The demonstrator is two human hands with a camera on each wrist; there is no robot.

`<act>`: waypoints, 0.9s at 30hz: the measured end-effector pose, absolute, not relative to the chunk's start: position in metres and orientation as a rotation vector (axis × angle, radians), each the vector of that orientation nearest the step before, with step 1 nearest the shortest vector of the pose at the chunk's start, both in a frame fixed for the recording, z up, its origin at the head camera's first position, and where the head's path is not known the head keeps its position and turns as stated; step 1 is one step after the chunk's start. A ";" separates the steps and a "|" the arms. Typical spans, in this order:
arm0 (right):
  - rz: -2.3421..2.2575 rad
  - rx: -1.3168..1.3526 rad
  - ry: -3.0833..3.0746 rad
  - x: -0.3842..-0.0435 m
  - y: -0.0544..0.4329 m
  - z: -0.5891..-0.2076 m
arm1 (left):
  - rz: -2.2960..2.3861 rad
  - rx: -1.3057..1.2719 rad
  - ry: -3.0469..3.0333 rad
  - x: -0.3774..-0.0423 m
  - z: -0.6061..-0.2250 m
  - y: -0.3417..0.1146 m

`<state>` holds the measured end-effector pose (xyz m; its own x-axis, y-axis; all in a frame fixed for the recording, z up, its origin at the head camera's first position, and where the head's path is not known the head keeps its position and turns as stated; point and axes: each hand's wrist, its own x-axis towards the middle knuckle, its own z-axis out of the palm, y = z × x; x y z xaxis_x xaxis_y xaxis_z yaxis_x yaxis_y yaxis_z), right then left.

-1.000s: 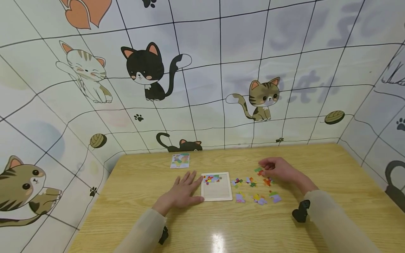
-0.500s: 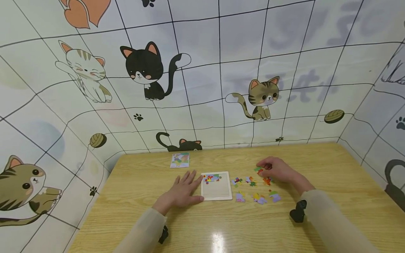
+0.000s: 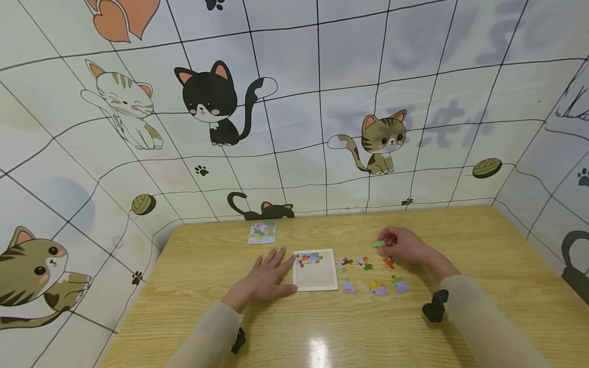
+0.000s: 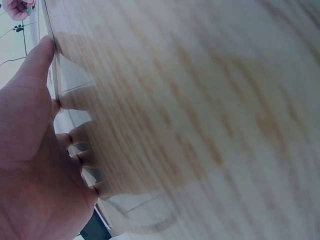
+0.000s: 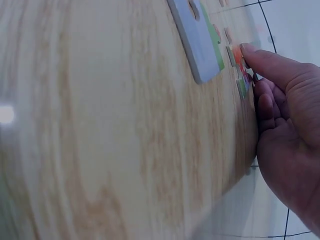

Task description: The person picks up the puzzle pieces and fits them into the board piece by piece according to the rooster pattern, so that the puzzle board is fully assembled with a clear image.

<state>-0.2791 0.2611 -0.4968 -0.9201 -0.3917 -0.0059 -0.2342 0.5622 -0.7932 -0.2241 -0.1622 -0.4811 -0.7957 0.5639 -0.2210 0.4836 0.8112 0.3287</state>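
Observation:
In the head view my left hand (image 3: 267, 281) lies flat with spread fingers on the table, its thumb and index finger touching the left edge of a white puzzle frame (image 3: 335, 271). A joined strip of colourful puzzle pieces (image 3: 309, 259) fills the frame's upper left. Right of the frame, my right hand (image 3: 407, 248) pinches a green puzzle piece (image 3: 379, 244) between thumb and fingers, low over the table. The right wrist view shows the thumb (image 5: 260, 57) against red and green puzzle pieces; which one it holds is hard to separate there.
Loose puzzle pieces lie in two rows right of the frame, among them an orange piece (image 3: 389, 262) near my right hand and a purple-green piece (image 3: 400, 284) in front. A picture card (image 3: 262, 232) lies at the back left. A cat-patterned wall covering (image 3: 299, 153) borders the table's back.
My right hand has shifted slightly to the right. The piece at its fingertips has changed its angle and now shows mostly green. My left hand has stayed in place.

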 end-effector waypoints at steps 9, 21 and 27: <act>-1.333 -0.474 2.560 -0.280 0.262 -0.494 | 0.355 0.799 2.692 -0.224 -0.479 -0.161; -1.442 -0.507 2.520 -0.279 0.214 -0.482 | 0.329 0.792 2.686 -0.225 -0.482 -0.165; -1.499 -0.536 2.458 -0.279 0.187 -0.484 | 0.346 0.793 2.692 -0.226 -0.486 -0.165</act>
<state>-0.2786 0.1867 -0.4836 -0.9111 -0.4122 0.0076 -0.1955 0.4156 -0.8883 -0.2259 -0.1645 -0.4863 -0.7979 0.5586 -0.2267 0.4830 0.8174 0.3140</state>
